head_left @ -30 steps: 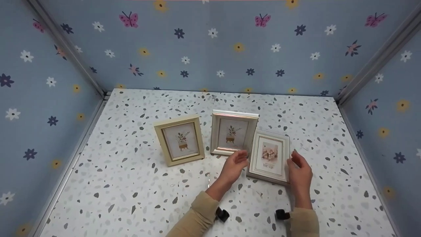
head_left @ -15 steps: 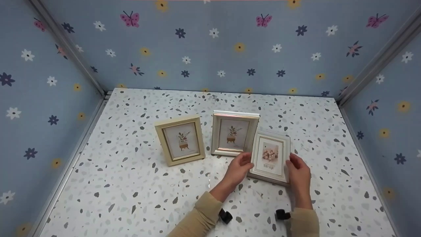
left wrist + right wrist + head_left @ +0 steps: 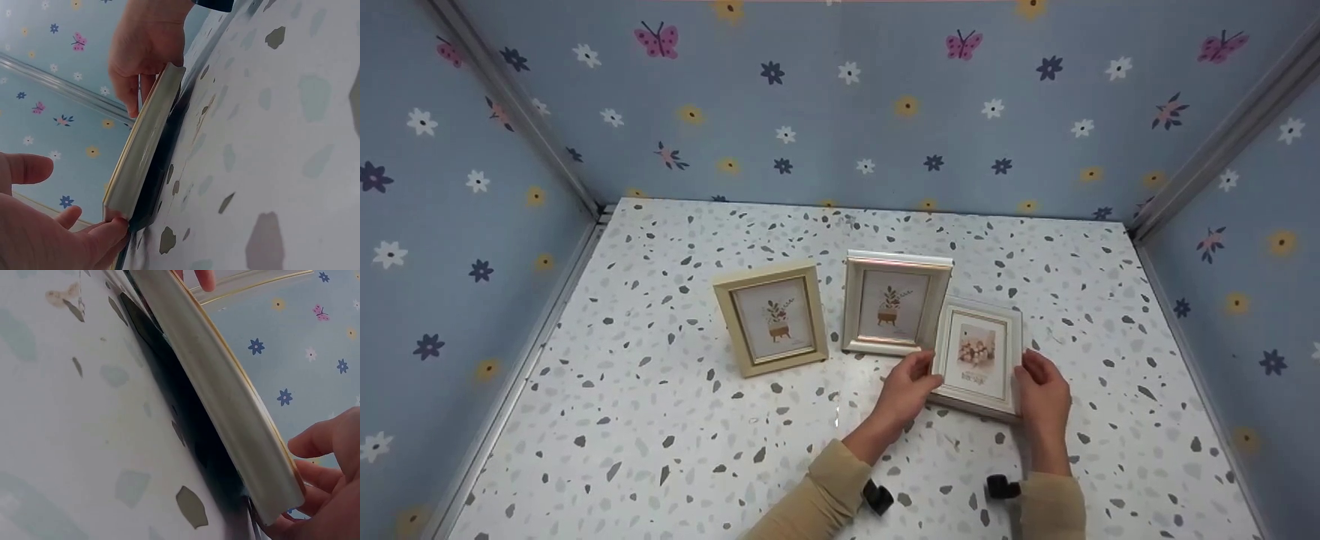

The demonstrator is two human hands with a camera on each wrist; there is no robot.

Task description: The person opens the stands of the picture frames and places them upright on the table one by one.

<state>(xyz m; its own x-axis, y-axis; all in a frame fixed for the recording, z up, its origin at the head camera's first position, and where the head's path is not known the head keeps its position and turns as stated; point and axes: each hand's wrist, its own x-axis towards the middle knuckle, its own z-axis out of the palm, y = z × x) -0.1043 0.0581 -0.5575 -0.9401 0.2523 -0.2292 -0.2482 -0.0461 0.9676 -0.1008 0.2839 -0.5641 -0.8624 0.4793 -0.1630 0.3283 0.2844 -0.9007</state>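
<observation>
A whitish picture frame (image 3: 1009,375) with a pink flower print leans far back on the right, face up. My left hand (image 3: 904,390) holds its lower left side, with the thumb over the edge. In the left wrist view, the left fingers (image 3: 107,230) touch the frame's side near a corner, with the thumb raised apart. At the opposite side, my right hand (image 3: 1044,394) grips the edge between thumb and fingers. The right wrist view shows the right thumb (image 3: 315,439) at the frame's rim. Dark backing and shadow show under the frame.
A silvery-white frame (image 3: 851,315) with a potted-plant print stands close behind my left hand, overlapping the leaning frame in view. Farther left stands a cream-yellow frame (image 3: 735,330) with a similar print. Blue flowered walls (image 3: 840,97) enclose the speckled tabletop (image 3: 660,450).
My left hand has moved right and slightly down onto the frame's left side. The right thumb and fingers have shifted slightly at the right edge. All three frames stay in place.
</observation>
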